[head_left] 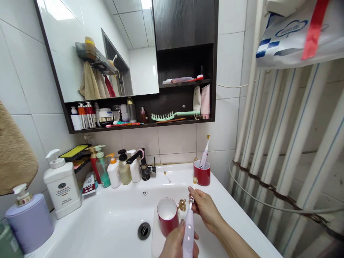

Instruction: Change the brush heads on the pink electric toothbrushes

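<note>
My left hand (176, 242) is wrapped round the pale pink handle of an electric toothbrush (189, 233), held upright over the right side of the sink. Its thin metal shaft shows at the top. In the fingers of my right hand (202, 206) is a toothbrush head (195, 181) with yellowish bristles. Its lower end is at the shaft; I cannot tell whether it sits on it. Just left of the handle stands a red mug (168, 218) with a white inside and a gold handle. Behind, a second red mug (202, 175) holds another electric toothbrush (204, 157).
A loose brush head (167, 177) lies on the sink's back ledge, right of the black faucet (145, 168). Several pump bottles (125, 168) line the left. The open drain (144, 231) is left of the near mug. White pipes (268, 136) rise at right.
</note>
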A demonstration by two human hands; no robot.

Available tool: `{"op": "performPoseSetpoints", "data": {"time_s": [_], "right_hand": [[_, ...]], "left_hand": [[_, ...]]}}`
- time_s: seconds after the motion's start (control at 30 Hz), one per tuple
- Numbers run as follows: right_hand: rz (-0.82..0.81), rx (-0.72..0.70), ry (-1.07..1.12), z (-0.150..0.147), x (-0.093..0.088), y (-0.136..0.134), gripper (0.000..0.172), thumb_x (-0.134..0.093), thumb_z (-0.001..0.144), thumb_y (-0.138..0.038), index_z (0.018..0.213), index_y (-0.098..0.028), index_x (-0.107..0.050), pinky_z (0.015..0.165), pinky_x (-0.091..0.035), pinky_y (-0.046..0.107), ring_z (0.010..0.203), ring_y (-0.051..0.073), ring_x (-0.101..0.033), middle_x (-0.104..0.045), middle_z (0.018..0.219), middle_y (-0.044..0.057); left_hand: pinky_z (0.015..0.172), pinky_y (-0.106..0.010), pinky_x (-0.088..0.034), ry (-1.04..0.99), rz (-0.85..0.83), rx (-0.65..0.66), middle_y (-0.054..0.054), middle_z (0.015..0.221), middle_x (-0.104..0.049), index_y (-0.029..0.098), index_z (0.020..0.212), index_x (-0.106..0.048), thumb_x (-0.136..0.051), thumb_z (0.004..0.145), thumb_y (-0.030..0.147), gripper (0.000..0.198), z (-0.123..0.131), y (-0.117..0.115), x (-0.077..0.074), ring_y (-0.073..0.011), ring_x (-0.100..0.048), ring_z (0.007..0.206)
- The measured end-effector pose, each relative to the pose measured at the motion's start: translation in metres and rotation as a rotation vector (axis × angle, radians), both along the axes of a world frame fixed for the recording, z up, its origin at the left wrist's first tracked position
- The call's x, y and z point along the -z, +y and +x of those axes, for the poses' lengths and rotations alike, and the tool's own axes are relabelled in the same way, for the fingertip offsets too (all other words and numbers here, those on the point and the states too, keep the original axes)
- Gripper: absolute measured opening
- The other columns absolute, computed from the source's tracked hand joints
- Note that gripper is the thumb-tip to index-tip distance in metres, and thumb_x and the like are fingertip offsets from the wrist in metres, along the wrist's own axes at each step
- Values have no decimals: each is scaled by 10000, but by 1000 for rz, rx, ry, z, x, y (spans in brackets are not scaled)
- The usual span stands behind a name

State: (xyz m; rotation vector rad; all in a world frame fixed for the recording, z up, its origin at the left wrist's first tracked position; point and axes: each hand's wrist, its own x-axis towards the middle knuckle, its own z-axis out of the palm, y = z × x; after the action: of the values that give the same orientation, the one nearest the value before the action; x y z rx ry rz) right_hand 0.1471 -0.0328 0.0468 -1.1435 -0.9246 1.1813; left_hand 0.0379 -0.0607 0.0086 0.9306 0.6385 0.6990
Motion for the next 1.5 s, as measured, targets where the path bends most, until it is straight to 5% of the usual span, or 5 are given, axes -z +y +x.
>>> {"op": "performPoseSetpoints", "data": {"time_s": [0.37,0.57,1.3,1.5], "right_hand": [[13,-72,-61,0,5,0,312,-462,597,-443,503,-156,-382,374,-278,178,311,24,-317,-407,373,-71],[16,-122,-87,4,2,-1,339,-408,618,-472,633,-144,-491,415,-312,187,431,63,-430,-503,504,-15],[74,-143,-206,-9,6,-3,304,-386,646,-431,537,-150,-427,386,-292,196,369,61,-374,-441,424,-40],[86,-97,-217,-11,6,-5,315,-383,640,-448,536,-155,-435,378,-293,194,360,64,-378,-444,417,-43]], "left_hand": [[380,-205,-201,16,12,-23,8,355,-435,125,619,-468,-413,476,629,527,-1,2,2,-78,-364,316],[386,-210,-202,7,12,-50,1,365,-431,123,616,-465,-351,496,656,558,-1,4,4,-77,-359,319],[336,-188,-196,-85,-47,-58,45,375,-419,150,622,-403,-394,488,637,505,1,2,3,-58,-363,286],[332,-189,-205,5,58,-132,42,378,-418,151,651,-386,-350,518,642,510,3,1,4,-61,-359,283]]}}
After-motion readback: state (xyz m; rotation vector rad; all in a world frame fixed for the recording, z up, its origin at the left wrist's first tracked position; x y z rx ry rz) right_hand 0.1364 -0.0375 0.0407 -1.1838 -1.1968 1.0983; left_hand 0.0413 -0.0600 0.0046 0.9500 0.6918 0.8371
